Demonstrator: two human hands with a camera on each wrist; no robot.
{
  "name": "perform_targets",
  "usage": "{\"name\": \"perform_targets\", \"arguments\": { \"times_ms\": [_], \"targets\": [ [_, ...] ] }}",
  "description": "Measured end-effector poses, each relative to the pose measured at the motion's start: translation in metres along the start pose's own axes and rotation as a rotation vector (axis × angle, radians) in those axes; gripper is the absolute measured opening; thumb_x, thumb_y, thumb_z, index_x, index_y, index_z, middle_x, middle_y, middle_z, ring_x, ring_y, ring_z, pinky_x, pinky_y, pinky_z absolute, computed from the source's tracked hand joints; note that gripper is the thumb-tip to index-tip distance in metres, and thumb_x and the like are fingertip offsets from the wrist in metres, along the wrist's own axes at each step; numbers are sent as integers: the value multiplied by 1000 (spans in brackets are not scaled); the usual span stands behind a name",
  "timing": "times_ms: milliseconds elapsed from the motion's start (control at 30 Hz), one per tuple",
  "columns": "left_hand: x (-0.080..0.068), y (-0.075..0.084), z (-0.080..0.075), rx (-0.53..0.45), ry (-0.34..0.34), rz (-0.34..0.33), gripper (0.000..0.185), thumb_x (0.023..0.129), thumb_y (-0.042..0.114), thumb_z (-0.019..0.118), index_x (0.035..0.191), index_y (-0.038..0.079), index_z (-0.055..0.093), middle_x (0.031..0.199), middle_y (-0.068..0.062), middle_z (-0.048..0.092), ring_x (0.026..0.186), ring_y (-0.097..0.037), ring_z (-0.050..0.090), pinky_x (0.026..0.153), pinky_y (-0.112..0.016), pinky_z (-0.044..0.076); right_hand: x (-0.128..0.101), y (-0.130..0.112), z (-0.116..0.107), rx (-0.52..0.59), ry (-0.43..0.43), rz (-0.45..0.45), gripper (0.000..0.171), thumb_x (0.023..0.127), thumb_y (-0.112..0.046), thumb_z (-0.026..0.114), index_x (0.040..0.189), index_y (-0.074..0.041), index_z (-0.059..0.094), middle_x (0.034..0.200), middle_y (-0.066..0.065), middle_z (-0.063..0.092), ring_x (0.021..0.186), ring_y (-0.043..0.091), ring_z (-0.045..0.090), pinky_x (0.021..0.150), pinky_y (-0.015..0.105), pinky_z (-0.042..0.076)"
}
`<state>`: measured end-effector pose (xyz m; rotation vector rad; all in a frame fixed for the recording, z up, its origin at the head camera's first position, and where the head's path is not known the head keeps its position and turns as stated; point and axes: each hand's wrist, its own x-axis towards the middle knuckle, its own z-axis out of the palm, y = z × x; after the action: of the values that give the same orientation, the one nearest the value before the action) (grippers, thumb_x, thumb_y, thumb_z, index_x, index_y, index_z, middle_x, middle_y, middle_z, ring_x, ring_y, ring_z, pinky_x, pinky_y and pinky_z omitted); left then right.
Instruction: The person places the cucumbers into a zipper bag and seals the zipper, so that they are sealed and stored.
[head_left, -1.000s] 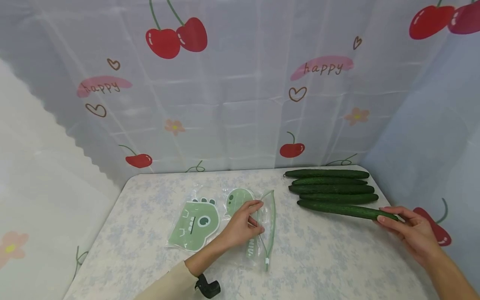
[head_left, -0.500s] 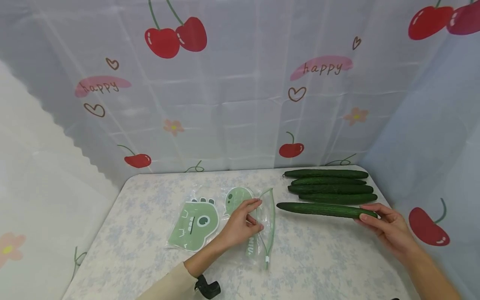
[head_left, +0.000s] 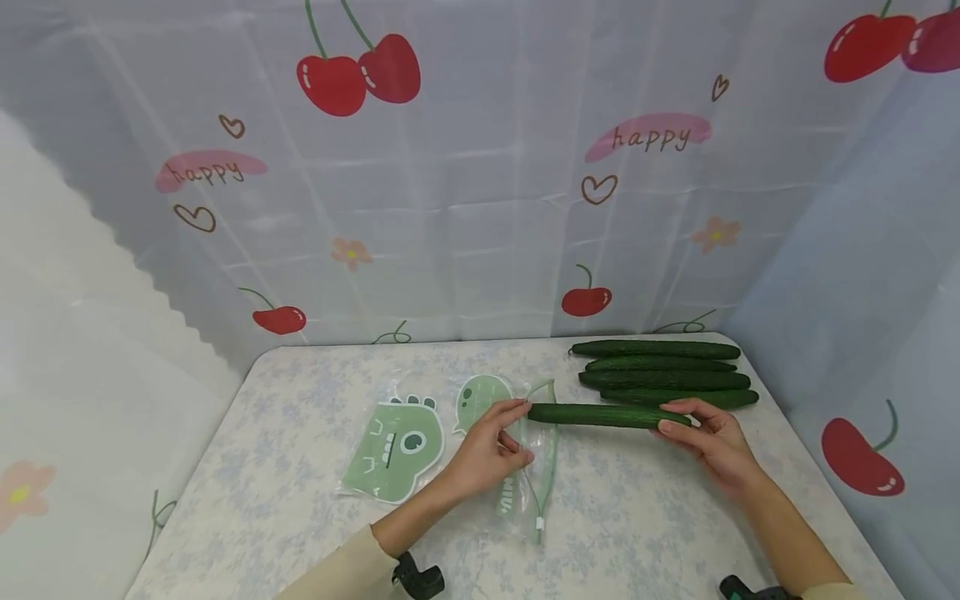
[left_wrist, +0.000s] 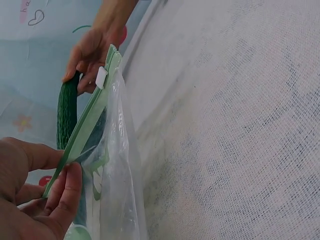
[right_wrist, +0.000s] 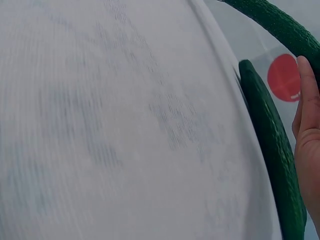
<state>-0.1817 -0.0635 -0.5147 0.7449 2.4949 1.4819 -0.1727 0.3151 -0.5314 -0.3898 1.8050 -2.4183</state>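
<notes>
Cucumber is gripped at its far end by the right hand, its tip brought level to the mouth of the zip bag. That mouth's green edge is pinched up by the left hand, seemingly so it gapes. Four more cucumbers lie just behind.

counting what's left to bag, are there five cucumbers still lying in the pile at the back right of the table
No, four cucumbers lie in the pile; a fifth cucumber is held by the right hand at the zip bag mouth.
</notes>
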Motion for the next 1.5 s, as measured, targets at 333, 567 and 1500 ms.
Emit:
{"name": "perform_targets", "arguments": {
  "times_ms": [333, 567, 1500],
  "targets": [
    [-1, 7, 3, -70, 8, -29, 72, 85, 12, 76, 149, 16, 43, 158, -3, 37, 77, -1, 63, 72, -18, 58, 19, 22, 28, -49, 51, 15, 31, 90, 9, 61, 121, 4, 63, 119, 1, 57, 100, 14, 68, 91, 35, 58],
    [-2, 13, 8, -114, -6, -57, 72, 84, 12, 78, 148, 17, 45, 156, 4, 37, 77, -1, 63, 72, -18, 58, 31, 35, 47, -60, 97, 93, 30, 89, 2, 67, 119, 1, 64, 123, 3, 56, 98, 16, 72, 92, 34, 58],
    [-2, 28, 17, -177, -47, -55, 70, 85, 14, 77, 148, 17, 45, 157, 1, 37, 78, -3, 66, 70, -18, 58, 62, 62, 102, 10, 191, 134, 24, 81, -5, 79, 103, -5, 67, 121, 10, 60, 94, 17, 72, 88, 33, 60]
  ]
}}
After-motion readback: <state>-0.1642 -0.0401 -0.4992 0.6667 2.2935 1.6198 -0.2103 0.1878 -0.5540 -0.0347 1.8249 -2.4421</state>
